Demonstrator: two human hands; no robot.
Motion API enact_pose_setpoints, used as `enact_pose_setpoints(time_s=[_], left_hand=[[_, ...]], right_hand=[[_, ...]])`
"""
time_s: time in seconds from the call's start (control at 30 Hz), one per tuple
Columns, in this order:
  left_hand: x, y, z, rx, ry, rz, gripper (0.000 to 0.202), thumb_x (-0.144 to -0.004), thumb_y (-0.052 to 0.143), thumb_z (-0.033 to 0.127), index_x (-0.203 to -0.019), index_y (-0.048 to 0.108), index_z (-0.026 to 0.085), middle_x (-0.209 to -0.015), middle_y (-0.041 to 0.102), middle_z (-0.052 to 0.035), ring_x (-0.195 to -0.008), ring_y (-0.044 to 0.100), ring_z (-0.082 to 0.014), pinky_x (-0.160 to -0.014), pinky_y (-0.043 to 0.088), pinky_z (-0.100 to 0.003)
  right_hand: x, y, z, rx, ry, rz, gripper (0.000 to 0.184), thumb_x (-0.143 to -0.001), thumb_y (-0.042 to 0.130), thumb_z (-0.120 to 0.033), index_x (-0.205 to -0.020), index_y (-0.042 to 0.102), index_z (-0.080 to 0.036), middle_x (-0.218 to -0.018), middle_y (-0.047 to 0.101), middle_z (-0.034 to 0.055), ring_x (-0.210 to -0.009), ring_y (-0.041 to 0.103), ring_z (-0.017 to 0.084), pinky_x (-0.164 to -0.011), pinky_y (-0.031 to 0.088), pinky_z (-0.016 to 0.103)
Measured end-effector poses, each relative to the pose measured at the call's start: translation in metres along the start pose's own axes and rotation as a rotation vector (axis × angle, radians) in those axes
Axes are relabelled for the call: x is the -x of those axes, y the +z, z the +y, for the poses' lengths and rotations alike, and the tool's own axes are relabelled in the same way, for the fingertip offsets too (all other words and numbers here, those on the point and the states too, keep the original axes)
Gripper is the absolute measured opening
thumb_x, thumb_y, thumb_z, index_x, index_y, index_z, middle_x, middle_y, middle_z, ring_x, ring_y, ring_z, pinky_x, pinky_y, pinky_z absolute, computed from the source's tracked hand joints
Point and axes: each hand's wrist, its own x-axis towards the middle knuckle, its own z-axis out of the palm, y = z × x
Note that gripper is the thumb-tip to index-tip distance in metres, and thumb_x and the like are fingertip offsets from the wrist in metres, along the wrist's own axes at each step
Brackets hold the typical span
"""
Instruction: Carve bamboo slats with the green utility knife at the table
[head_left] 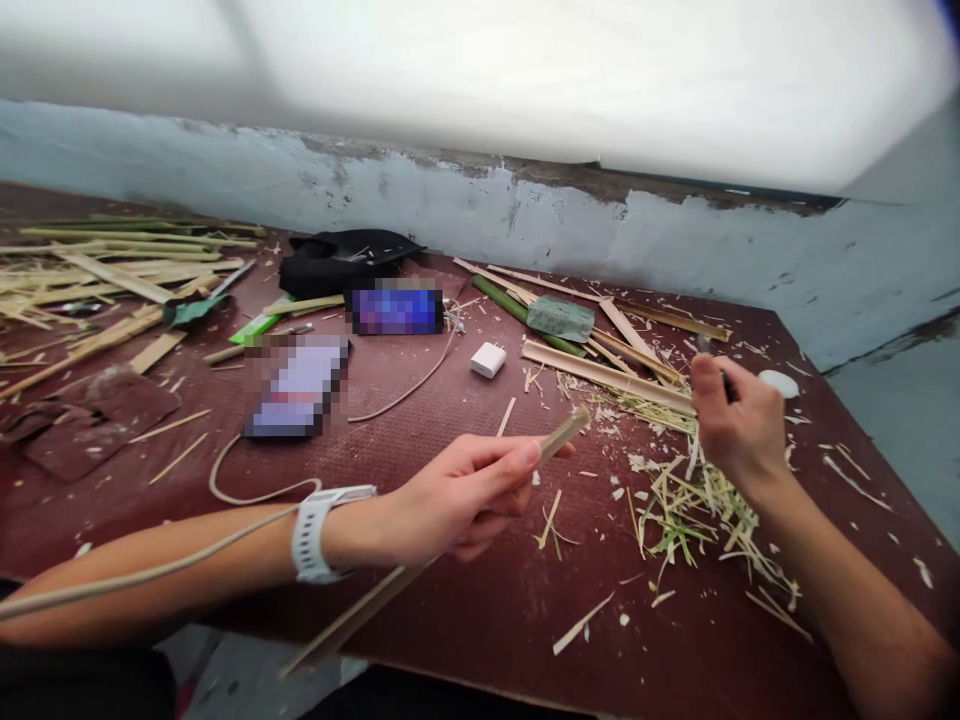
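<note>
My left hand (480,495) is closed around a long, flat bamboo strip (360,618). One end of the strip sticks out past my thumb, and the other runs down toward the table's near edge. At the right, my right hand (742,425) is wrapped around what looks like a small knife (703,343); its dark handle is mostly hidden by my fingers and its tip is blurred. A heap of thin bamboo shavings (705,510) lies on the table below my right hand. The two hands are apart.
On the dark red table (480,620) are two phones, one phone (300,385) nearer me and another phone (397,308) behind it. A white charger (488,360), a cable (262,497), a black cloth item (345,260) and bamboo pieces (112,260) lie around. A wall (450,200) stands behind.
</note>
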Motion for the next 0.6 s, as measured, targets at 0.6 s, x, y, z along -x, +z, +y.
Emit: enact_pose_setpoints(time_s=[0.6], left_hand=[[-0.017,-0.015,-0.011,0.141,-0.121,-0.100,0.047,-0.102,0.051,0.052,-0.140,0.052,0.024,-0.067,0.044,0.0081,-0.037,0.034,-0.0034,-0.033,0.038,-0.015]], right_hand=[[0.055,0.026,-0.055,-0.117,-0.228,-0.451,0.044,-0.100,0.047,-0.056,-0.072,0.046,-0.023,-0.054,0.041,-0.0052,-0.047,0.041,0.011,-0.051,0.027,0.028]])
